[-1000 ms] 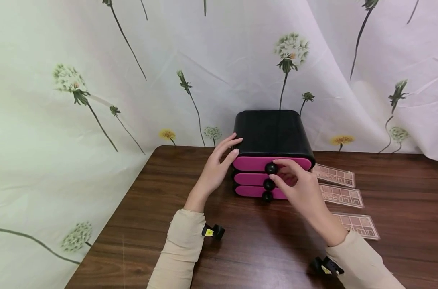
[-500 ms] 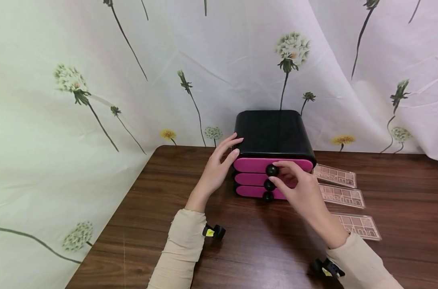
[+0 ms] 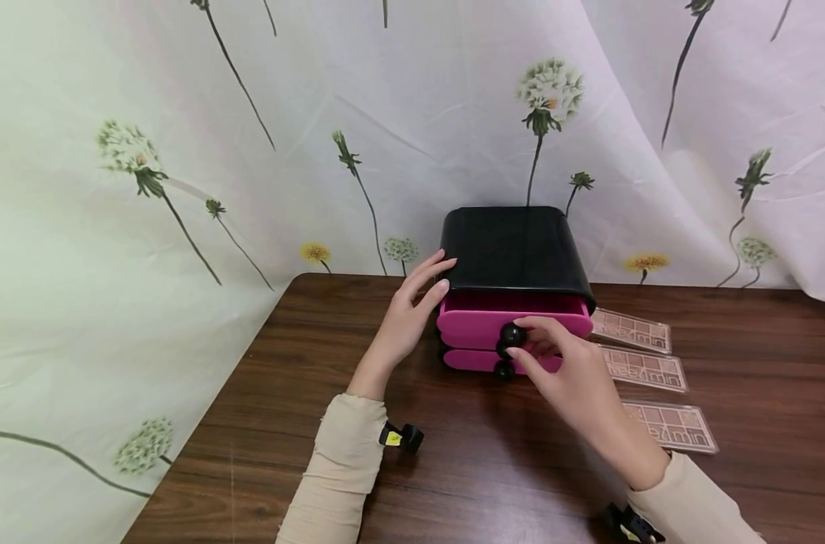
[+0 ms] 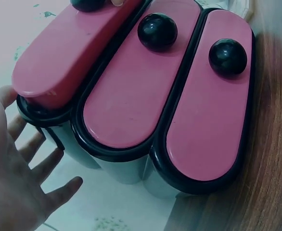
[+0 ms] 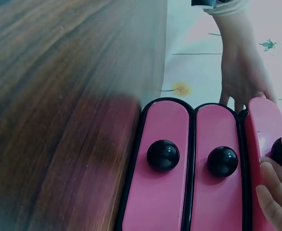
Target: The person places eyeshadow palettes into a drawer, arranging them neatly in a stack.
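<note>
A black drawer box [image 3: 514, 245] with three pink drawers stands at the back of the table. Its top drawer [image 3: 474, 327] is pulled partly out, showing a strip of pink inside. My right hand [image 3: 576, 370] pinches the round black knob [image 3: 512, 335] of that drawer between thumb and fingers. At the box's left side, my left hand [image 3: 409, 313] rests with straight, spread fingers against the upper corner. In the left wrist view the middle drawer [image 4: 131, 86] and bottom drawer [image 4: 208, 106] sit flush in the frame, each with a black knob.
To the right of the box lie three flat clear-lidded makeup palettes [image 3: 669, 427] in a column, partly behind my right hand. A white cloth [image 3: 412, 113] printed with dandelions hangs behind the brown wooden table [image 3: 453, 483].
The top drawer has slid out toward me, with the right hand moving back and down while pinching its knob. My left hand stays in place on the box.
</note>
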Demonstrator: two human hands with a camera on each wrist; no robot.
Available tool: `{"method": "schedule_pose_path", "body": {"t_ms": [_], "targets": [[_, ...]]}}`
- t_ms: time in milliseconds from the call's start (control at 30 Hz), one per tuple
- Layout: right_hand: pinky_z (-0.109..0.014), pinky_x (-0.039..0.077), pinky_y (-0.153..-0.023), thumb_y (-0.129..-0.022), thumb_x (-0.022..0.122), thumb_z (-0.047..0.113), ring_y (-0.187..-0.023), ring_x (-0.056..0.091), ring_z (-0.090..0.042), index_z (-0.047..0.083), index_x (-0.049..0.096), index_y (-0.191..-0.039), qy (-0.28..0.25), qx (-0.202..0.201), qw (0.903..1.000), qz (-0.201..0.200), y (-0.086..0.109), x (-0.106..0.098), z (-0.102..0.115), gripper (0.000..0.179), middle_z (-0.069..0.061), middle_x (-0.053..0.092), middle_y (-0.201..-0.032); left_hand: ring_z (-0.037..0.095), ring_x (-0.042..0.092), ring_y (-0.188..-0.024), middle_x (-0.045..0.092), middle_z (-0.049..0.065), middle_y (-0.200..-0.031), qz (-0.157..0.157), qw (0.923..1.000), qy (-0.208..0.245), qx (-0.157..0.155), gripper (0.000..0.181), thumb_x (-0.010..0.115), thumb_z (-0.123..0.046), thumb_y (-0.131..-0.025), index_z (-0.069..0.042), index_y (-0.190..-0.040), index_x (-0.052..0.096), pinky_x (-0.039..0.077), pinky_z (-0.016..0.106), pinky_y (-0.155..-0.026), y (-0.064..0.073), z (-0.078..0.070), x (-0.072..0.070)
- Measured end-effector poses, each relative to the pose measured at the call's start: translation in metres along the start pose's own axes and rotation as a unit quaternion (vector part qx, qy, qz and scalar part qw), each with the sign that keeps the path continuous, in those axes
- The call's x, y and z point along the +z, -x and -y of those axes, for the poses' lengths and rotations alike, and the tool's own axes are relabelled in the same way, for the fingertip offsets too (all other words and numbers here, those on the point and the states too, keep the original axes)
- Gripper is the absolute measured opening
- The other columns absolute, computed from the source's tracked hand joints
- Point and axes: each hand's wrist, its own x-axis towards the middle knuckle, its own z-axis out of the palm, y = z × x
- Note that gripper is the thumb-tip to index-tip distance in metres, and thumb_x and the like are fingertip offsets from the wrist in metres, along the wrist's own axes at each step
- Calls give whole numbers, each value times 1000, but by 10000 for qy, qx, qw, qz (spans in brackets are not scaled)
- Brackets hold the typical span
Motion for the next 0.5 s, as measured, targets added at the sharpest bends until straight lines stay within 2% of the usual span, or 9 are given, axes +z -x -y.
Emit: {"method": "schedule_pose_path", "body": {"t_ms": [133, 367, 500], "targets": [[-12, 49, -67, -76, 84, 3, -77, 66, -7, 7, 66, -114, 0, -167, 9999, -36, 5, -1, 2, 42, 1, 71, -86, 10, 24, -145, 32, -11, -157, 19, 10000, -45, 2, 40, 48, -28, -106, -21, -145, 53, 28, 49, -111, 0, 1, 0], [-16, 52, -65, -73, 86, 1, -74, 66, -5, 9, 66, -114, 50, -304, 9995, -34, 11, -4, 7, 46, 2, 72, -85, 5, 25, -144, 33, -15, -156, -2, 9999, -140, 54, 40, 48, -34, -105, -26, -144, 54, 30, 47, -110, 1, 2, 0], [-16, 52, -64, -73, 86, 1, -70, 64, -3, 10, 67, -113, 51, -459, 9989, -47, 13, -6, 10, 46, 4, 72, -82, 7, 25, -144, 32, -14, -157, 8, 9999, -140, 54, 40, 48, -33, -105, -25, -144, 53, 30, 48, -109, 0, 2, -1]]}}
